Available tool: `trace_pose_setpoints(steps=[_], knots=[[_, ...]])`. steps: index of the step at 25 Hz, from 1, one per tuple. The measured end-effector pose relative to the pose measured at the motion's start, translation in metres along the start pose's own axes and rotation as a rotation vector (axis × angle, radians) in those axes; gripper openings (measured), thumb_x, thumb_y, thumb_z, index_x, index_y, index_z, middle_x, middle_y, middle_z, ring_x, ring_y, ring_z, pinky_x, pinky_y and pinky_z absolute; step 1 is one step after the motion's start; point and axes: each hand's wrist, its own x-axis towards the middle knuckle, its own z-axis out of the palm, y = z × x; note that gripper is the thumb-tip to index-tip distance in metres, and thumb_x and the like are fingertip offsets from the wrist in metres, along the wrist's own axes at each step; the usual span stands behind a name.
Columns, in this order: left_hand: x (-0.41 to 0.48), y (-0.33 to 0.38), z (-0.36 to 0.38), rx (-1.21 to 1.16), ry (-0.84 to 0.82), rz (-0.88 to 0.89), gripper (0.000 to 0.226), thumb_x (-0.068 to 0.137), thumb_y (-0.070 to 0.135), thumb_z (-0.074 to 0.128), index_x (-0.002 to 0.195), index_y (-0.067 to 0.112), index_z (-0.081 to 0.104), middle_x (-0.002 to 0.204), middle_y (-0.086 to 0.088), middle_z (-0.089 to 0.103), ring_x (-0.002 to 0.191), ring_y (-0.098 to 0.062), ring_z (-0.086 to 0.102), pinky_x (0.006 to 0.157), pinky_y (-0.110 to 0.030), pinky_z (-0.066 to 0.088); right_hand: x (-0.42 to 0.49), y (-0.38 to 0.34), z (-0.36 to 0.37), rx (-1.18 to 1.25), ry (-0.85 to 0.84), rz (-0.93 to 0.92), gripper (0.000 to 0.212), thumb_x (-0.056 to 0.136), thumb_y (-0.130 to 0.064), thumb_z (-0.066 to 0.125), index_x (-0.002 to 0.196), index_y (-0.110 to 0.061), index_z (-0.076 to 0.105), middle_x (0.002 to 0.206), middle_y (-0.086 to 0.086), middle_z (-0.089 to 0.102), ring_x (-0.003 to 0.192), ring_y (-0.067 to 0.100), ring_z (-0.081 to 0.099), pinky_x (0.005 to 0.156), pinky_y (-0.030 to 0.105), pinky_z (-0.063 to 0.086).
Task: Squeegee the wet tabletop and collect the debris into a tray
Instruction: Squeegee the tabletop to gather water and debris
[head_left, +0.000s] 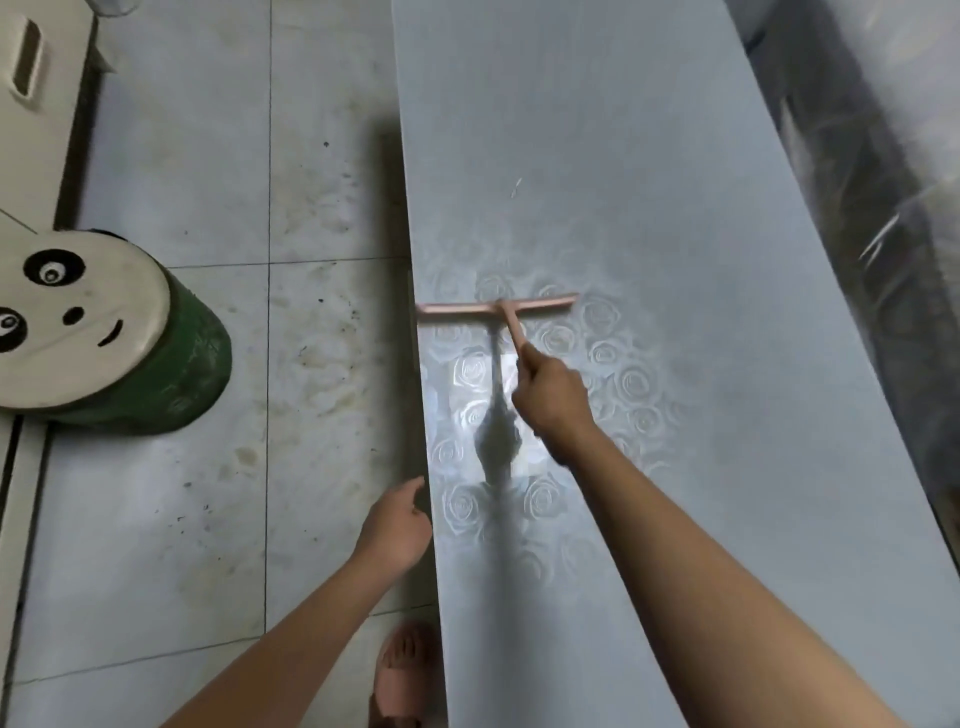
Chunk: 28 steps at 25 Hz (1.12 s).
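one hand does the work here: the right hand (550, 395) is clamped round the handle of the pink squeegee (496, 307), whose blade lies across the wet tabletop (649, 208) with its left end right at the table's edge. the left hand (397, 525) sits just beside that same edge, nearer the person, fingers loosely cupped and holding nothing i can see. no tray is in view anywhere.

that is what worries me. with the blade so close to the side, i'd guess any skew in the stroke sends water and grit over the edge onto the tiled floor (208, 156), and a cupped palm won't catch much of it. the person's foot in a pink slipper (402, 670) stands close under the table, so wet tile there could mean a slip. a pale fleck (516, 187) lies well beyond the blade; a pull toward the body would likely leave it behind. the blade also spans only the left part of the table, so the right side could be missed.
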Motion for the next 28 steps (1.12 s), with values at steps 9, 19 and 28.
trace_pose_setpoints(steps=[9, 19, 28], knots=[[-0.01, 0.059, 0.023, 0.57, -0.027, 0.287, 0.057, 0.096, 0.012, 0.038, 0.15, 0.013, 0.022, 0.16, -0.007, 0.01, 0.146, -0.023, 0.015, 0.116, -0.03, 0.019, -0.151, 0.153, -0.116, 0.142, 0.114, 0.048, 0.022, 0.096, -0.034, 0.049, 0.116, -0.034, 0.058, 0.073, -0.016, 0.064, 0.059, 0.0, 0.056, 0.06, 0.022, 0.046], [-0.025, 0.113, 0.165, 0.999, -0.113, 0.401, 0.067, 0.096, 0.034, 0.044, 0.151, 0.013, 0.012, 0.16, -0.012, -0.005, 0.148, -0.027, 0.005, 0.116, -0.041, 0.023, -0.26, 0.385, -0.144, -0.136, -0.072, 0.164, 0.04, 0.095, -0.031, 0.05, 0.136, -0.032, 0.049, 0.107, -0.007, 0.067, 0.104, 0.005, 0.06, 0.089, 0.015, 0.043], [-0.039, 0.133, 0.258, 1.019, -0.011, 0.251, 0.056, 0.091, 0.025, 0.045, 0.14, 0.004, 0.027, 0.151, -0.016, 0.016, 0.138, -0.031, 0.025, 0.106, -0.045, 0.036, -0.19, 0.419, -0.192, -0.036, -0.047, -0.096, 0.035, 0.098, -0.041, 0.04, 0.132, -0.05, 0.041, 0.096, -0.007, 0.066, 0.088, 0.015, 0.061, 0.077, 0.036, 0.05]])
